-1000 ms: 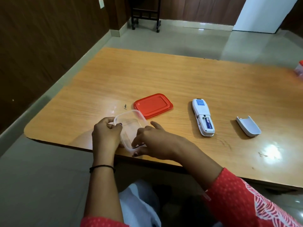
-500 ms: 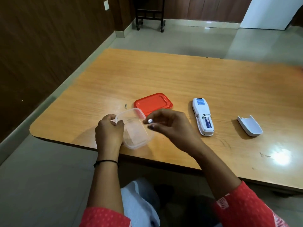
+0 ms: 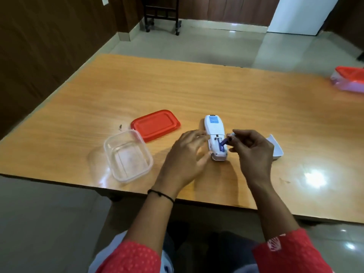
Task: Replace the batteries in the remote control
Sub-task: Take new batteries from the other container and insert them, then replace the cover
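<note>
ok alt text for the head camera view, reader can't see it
The right hand pinches a blue battery, tilting it into the open back of a white remote control lying face down on a wooden table, while the left hand touches the remote's side. A clear container, a red lid and the battery cover lie nearby.

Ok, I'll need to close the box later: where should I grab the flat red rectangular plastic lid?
Probably the right short end of the flat red rectangular plastic lid, pinched by its rim from the right. It lies flat on the wooden table, so only the edge gives purchase, and the clear plastic box crowds its near left corner.
</note>
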The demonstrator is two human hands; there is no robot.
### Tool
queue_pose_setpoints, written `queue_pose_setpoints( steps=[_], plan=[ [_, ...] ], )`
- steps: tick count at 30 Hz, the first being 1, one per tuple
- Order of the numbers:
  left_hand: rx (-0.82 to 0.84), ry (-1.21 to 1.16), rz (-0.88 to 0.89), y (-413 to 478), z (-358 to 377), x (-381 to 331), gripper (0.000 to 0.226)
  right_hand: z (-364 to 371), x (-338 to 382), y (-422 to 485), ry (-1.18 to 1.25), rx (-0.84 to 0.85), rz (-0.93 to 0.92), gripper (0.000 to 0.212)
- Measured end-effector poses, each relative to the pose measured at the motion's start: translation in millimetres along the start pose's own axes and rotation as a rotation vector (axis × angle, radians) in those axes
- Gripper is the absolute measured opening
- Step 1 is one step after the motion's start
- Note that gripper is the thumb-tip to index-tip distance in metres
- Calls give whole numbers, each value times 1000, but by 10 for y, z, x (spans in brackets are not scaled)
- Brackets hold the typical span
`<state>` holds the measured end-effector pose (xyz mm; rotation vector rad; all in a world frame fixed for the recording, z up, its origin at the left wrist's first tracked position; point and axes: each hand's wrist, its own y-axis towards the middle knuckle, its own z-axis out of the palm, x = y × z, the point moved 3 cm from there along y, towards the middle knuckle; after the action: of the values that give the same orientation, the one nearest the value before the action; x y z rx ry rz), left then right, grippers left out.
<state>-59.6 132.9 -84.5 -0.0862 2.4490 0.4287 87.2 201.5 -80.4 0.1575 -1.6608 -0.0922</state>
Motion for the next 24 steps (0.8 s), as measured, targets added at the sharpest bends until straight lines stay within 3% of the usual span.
queue_pose_setpoints(
  steps=[6, 13, 16, 19, 24],
  plan=[
    [197, -113, -74, 187, 307, -44, 80, 97, 1, 69, -228, 23, -145, 9],
    [202, -192, -120, 192, 357, -41, 80, 165, -58, 224, -416, 68, -194, 10],
    [199, -289, -206, 178, 371, -9, 92, 185, -74, 236, -539, 94, -215, 10],
    [181, -343, -232, 172, 389, 15, 104, 249, -63, 212, -731, 165, -282, 13],
    [173, -358, -258, 148, 404, 38, 98, 276, 52, 5, -1145, 255, -349, 29]
  ],
)
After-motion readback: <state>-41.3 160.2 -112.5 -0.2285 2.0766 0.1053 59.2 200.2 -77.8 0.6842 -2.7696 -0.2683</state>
